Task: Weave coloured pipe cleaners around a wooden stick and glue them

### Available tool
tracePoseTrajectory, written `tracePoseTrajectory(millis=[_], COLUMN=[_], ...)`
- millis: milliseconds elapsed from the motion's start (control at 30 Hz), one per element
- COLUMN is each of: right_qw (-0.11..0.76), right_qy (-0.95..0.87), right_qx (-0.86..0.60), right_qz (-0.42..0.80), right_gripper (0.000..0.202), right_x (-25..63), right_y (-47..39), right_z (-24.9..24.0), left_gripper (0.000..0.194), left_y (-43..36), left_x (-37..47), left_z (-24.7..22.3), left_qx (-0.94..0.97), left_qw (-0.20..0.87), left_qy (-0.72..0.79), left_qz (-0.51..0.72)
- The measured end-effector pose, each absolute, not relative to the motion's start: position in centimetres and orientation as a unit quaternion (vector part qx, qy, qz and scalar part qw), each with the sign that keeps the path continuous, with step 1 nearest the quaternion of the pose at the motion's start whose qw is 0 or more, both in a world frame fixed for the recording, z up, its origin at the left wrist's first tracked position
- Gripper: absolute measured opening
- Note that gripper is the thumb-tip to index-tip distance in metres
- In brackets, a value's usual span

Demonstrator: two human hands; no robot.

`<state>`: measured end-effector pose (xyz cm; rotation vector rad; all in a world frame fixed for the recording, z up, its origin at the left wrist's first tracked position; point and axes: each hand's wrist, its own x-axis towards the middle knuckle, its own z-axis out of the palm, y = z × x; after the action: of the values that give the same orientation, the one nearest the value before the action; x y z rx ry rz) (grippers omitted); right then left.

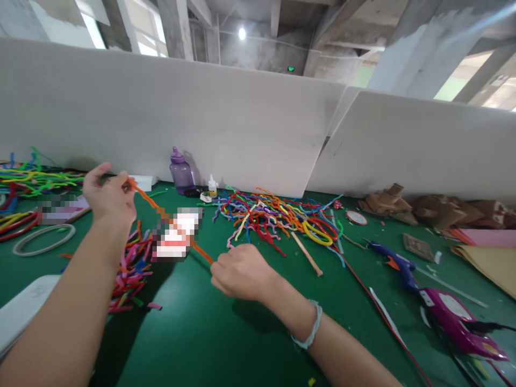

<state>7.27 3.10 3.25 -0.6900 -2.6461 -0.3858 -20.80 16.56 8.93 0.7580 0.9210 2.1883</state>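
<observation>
An orange pipe cleaner (150, 201) is stretched between my two hands above the green table. My left hand (109, 194) pinches its upper left end between thumb and fingertips. Lower and to the right, my right hand (243, 272) is closed around the other end, with a light band on the wrist. Behind the pipe cleaner, a blurred-out white and red patch (177, 235) hides some item. A pile of short, cut colourful pipe cleaner pieces (131, 269) lies under and beside my left forearm. Beyond my right hand spreads a tangled heap of coloured pipe cleaners (262, 215).
A purple bottle (182, 172) and a small glue bottle (212, 186) stand by the white partition (201, 118). A wooden stick (307, 255) lies right of the heap. At right are a blue and purple glue gun (451, 317) and crumpled brown paper (389, 204). A pale ring (44, 240) lies left.
</observation>
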Motion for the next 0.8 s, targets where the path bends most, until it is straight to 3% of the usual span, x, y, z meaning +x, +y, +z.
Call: tracePoseTrajectory(millis=[100, 167, 400, 533, 733, 800], right_qw=[0.178, 0.186, 0.148, 0.090, 0.089, 0.038], right_qy=[-0.950, -0.953, -0.971, -0.978, -0.981, -0.979], right_qx=[-0.224, -0.210, -0.180, -0.186, -0.170, -0.192], right_qz=[-0.123, -0.117, -0.046, 0.009, 0.033, 0.053], right_gripper=[0.016, 0.015, 0.024, 0.028, 0.028, 0.024], right_x=[5.7, 4.9, 3.4, 3.1, 2.3, 1.6], right_y=[1.1, -0.2, -2.6, -3.4, -4.1, -4.4], right_z=[3.8, 4.3, 4.2, 4.8, 5.0, 4.4], left_gripper=[0.043, 0.041, 0.033, 0.039, 0.037, 0.036], left_y=[16.7, 16.7, 15.8, 15.7, 15.8, 15.7], left_x=[-21.0, -21.1, -21.9, -22.3, -22.4, -21.8], left_z=[8.9, 8.8, 8.6, 8.5, 8.1, 7.9], left_qx=[0.312, 0.325, 0.386, 0.422, 0.494, 0.537], left_qw=[0.215, 0.199, 0.307, 0.314, 0.313, 0.331], left_qy=[0.372, 0.398, 0.499, 0.522, 0.517, 0.516], left_qz=[0.847, 0.834, 0.712, 0.671, 0.625, 0.580])
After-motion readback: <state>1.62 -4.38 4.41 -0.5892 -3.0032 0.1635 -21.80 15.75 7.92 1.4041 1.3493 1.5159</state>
